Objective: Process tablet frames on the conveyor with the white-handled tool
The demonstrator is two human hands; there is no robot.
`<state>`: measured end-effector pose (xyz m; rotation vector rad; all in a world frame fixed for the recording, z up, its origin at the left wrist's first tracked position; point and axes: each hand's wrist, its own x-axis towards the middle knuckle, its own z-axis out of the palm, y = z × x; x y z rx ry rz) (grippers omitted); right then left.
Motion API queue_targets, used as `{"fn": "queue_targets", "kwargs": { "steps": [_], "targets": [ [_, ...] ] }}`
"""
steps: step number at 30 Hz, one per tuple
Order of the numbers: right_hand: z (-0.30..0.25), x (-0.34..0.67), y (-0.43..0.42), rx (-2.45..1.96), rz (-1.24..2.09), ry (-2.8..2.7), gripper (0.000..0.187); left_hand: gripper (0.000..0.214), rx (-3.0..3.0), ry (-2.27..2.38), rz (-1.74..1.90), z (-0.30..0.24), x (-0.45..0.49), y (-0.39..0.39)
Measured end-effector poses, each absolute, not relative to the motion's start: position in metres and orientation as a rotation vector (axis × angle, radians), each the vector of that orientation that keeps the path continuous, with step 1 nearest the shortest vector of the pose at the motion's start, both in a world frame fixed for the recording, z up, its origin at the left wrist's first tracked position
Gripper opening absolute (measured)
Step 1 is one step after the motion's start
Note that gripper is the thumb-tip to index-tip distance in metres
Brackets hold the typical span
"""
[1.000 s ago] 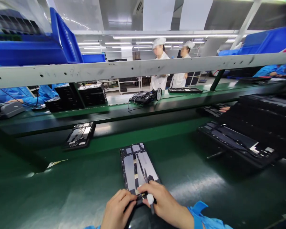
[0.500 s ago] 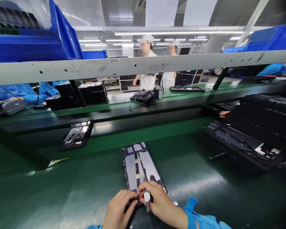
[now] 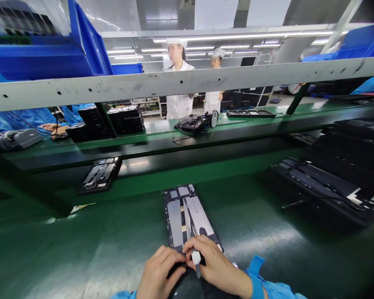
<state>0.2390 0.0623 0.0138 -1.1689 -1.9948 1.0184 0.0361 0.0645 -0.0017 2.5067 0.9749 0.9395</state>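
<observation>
Two hands (image 3: 218, 265) shifted right, one tablet (image 3: 187, 216)

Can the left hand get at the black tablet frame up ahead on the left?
Probably yes, with a stretch. Only green bench lies between the left hand and that tablet frame, though the hand is now at the edge of the nearer tablet frame.

Passage: green conveyor belt (image 3: 81, 245), lower left of frame
Obstacle, lower centre: black tablet frame (image 3: 187, 216)
Obstacle, right: stacked black trays (image 3: 339, 174)
Obstacle, upper band: grey steel rail (image 3: 174, 85), full width
</observation>
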Motion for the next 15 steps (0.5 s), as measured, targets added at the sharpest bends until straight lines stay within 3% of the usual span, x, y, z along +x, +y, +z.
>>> {"fn": "queue_targets", "kwargs": {
  "steps": [10,15],
  "targets": [
    [0.016,0.24,0.062,-1.158,1.039,-2.032,0.035,0.018,2.505,0.978,0.908,-0.006,0.035,0.063],
    [0.007,0.238,0.063,-1.17,1.033,-2.046,0.04,0.006,2.446,1.116,0.813,-0.017,0.032,0.065]
  ]
}}
